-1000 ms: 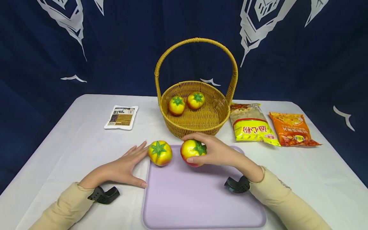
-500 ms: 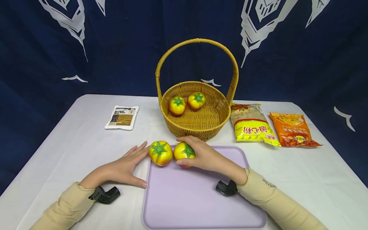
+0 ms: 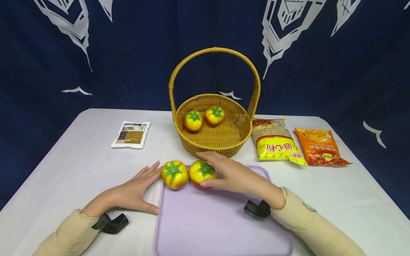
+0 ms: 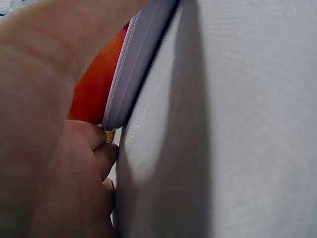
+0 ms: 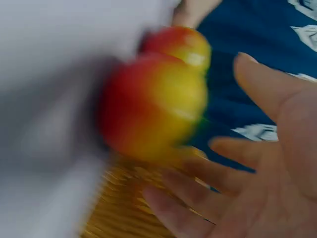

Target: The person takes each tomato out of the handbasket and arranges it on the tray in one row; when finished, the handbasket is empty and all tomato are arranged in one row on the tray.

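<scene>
Two yellow-red tomatoes with green star-shaped tops sit side by side on the far left corner of a lilac tray [image 3: 208, 224]. My right hand [image 3: 234, 176] is around the right side of the right tomato [image 3: 199, 173]. In the right wrist view its fingers [image 5: 233, 148] are spread, with a gap between palm and tomato [image 5: 153, 106]. Beside the left tomato [image 3: 174, 174], my left hand [image 3: 132, 192] rests with fingers extended at the tray's left edge. The left wrist view shows that hand close against the tray rim [image 4: 133, 64].
Behind the tray stands a wicker basket [image 3: 224, 137] with a tall handle and two more tomatoes [image 3: 193, 121] inside. A yellow noodle bag [image 3: 278, 144] and an orange snack bag [image 3: 321, 147] lie right of it. A flat white packet [image 3: 131, 135] lies at back left.
My right hand carried the right tomato leftward until it stood against the left one, then loosened its fingers from it. The left hand stayed in place; the head view shifted slightly.
</scene>
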The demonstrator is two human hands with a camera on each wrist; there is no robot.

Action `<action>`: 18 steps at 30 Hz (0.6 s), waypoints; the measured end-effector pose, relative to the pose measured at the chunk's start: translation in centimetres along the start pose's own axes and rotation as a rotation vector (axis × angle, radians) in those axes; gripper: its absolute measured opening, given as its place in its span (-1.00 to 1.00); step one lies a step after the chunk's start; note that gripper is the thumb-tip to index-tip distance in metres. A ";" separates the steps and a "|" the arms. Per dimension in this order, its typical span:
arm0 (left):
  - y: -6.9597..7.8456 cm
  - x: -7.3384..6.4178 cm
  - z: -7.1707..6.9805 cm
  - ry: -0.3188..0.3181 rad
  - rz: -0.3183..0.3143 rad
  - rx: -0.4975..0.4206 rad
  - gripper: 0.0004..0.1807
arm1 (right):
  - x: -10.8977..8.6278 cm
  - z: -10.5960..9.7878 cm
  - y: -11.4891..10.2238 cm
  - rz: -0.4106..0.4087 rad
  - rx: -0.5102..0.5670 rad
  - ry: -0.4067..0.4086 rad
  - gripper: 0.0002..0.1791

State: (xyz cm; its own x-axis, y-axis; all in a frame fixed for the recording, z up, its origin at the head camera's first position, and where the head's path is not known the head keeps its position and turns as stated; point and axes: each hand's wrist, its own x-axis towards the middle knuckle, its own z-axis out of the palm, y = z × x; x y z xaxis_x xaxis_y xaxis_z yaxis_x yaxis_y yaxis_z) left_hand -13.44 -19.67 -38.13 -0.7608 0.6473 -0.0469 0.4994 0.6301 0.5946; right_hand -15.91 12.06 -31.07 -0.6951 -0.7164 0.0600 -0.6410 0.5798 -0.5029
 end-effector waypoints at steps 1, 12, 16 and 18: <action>0.0 -0.1 0.1 0.002 0.002 -0.004 0.28 | -0.2 -0.9 -0.2 -0.014 -0.027 -0.010 -0.21; 0.1 -0.2 0.1 0.010 0.002 -0.023 0.27 | 5.7 -9.7 5.3 -0.069 0.204 0.261 -0.46; 0.1 -0.3 0.3 0.014 0.007 -0.024 0.27 | 8.3 -10.9 7.3 0.038 0.343 0.251 -0.50; 0.1 -0.4 0.3 0.017 0.004 -0.024 0.27 | 9.4 -11.2 7.9 0.092 0.379 0.246 -0.49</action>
State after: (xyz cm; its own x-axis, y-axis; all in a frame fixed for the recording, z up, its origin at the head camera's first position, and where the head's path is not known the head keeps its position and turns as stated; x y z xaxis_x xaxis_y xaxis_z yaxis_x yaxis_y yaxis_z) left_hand -12.93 -19.73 -38.26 -0.7657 0.6425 -0.0305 0.4929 0.6166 0.6138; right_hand -31.17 14.25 -24.81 -0.8295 -0.5288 0.1799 -0.4406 0.4214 -0.7927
